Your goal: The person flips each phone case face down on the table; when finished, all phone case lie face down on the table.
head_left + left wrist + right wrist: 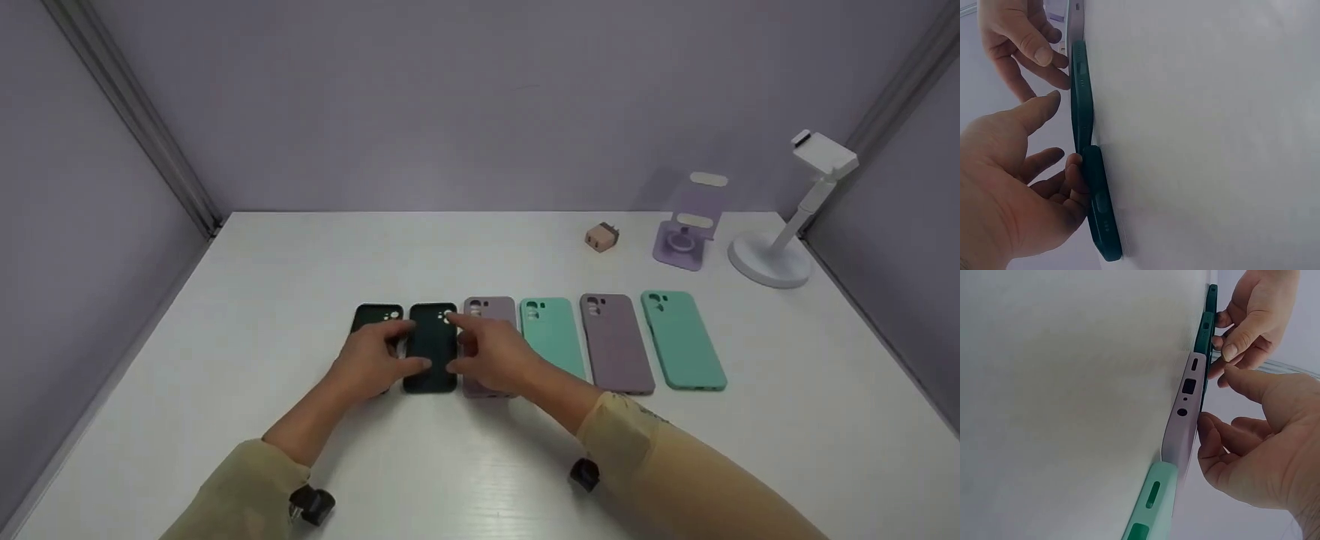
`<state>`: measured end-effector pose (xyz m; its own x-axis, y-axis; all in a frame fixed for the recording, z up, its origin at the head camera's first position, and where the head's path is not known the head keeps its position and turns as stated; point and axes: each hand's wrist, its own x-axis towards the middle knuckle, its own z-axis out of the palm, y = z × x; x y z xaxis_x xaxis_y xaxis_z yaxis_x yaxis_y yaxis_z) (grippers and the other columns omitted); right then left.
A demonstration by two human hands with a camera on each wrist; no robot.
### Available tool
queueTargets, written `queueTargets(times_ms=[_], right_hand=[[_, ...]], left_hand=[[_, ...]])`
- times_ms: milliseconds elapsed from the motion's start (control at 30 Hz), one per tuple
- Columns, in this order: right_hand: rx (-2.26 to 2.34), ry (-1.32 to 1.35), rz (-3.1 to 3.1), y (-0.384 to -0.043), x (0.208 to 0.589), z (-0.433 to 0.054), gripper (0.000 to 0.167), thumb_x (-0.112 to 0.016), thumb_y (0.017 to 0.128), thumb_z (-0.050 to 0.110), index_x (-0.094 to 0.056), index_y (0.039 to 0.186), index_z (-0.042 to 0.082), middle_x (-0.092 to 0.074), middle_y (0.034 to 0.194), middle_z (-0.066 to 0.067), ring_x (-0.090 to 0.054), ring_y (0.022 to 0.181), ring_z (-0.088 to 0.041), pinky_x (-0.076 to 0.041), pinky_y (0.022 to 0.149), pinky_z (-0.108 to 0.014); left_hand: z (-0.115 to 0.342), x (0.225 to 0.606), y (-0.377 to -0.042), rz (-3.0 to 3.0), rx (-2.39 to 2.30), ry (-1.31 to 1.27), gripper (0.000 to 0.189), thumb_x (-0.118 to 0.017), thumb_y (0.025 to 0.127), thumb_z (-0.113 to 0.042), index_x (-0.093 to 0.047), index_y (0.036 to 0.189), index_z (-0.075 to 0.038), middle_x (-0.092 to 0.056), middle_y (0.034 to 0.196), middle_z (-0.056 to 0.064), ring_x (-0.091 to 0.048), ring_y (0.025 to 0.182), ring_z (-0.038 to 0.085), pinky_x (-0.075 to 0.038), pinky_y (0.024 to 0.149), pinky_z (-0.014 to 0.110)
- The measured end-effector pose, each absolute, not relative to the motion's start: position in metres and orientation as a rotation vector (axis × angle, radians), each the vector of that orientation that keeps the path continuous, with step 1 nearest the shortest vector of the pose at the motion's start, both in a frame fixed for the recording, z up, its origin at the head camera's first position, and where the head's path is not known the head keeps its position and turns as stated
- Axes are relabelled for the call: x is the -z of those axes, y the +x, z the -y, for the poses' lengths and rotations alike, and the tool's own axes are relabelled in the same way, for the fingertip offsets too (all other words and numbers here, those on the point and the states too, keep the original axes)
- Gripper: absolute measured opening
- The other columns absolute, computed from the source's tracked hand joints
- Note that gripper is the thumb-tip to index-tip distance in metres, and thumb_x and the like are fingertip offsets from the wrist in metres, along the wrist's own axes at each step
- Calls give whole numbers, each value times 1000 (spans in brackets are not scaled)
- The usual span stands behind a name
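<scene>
Six cases are laid side by side on the table (225, 330): two dark, two purple, two green. The first dark case (373, 315) and second dark case (431, 343) are set hollow side up. The second is flanked by the left hand (373, 356) and the right hand (495, 351), both held loosely bent and ungripping. The first dark case and first purple case (495, 307) are partly hidden beneath them. One charger (601, 237) and two stands (771, 262) are placed behind. Both sleeves (240, 487) are cut off by the head view's lower edge.
</scene>
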<state>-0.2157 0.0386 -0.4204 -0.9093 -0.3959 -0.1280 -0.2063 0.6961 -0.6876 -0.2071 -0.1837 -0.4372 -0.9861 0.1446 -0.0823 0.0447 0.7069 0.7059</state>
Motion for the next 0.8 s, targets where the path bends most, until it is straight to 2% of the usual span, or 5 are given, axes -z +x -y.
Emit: queueTargets(times_ms=[267, 500, 600, 700, 800], right_hand=[[939, -534, -2668, -217, 423, -35, 74, -81, 96, 16, -47, 162, 17, -66, 106, 2, -60, 98, -17, -55, 85, -31], [1040, -451, -2587, -218, 424, -35, 73, -78, 98, 13, -46, 163, 22, -71, 123, -3, -62, 106, -17, -55, 97, -33], [1168, -381, -2497, -219, 424, -37, 72, -77, 98, 13, -45, 163, 24, -71, 129, -4, -64, 112, -17, -55, 100, -36], [1339, -305, -2375, -219, 426, -40, 72, -75, 100, 14, -44, 164, 26, -69, 135, -6, -65, 120, -17, -55, 101, -39], [1494, -251, -2262, -219, 427, -43, 71, -73, 101, 14, -42, 164, 26, -66, 142, -9, -66, 125, -19, -55, 103, -41]], left_hand=[[184, 444, -206, -2777, -1177, 168, 65, -85, 92, -24, -61, 150, -10, -64, 111, 7, -54, 96, 23, -45, 80, 39], [184, 445, -203, -2783, -1190, 152, 63, -86, 91, -25, -63, 148, -11, -63, 109, 8, -53, 98, 24, -44, 81, 40], [184, 445, -201, -2774, -1198, 133, 64, -86, 91, -26, -62, 149, -12, -65, 117, 9, -55, 103, 25, -47, 87, 42], [183, 446, -201, -2755, -1219, 122, 67, -86, 91, -29, -60, 150, -12, -64, 135, 11, -58, 113, 26, -50, 100, 45], [182, 447, -201, -2739, -1240, 117, 69, -87, 91, -32, -59, 151, -12, -59, 149, 13, -59, 126, 28, -48, 110, 50]])
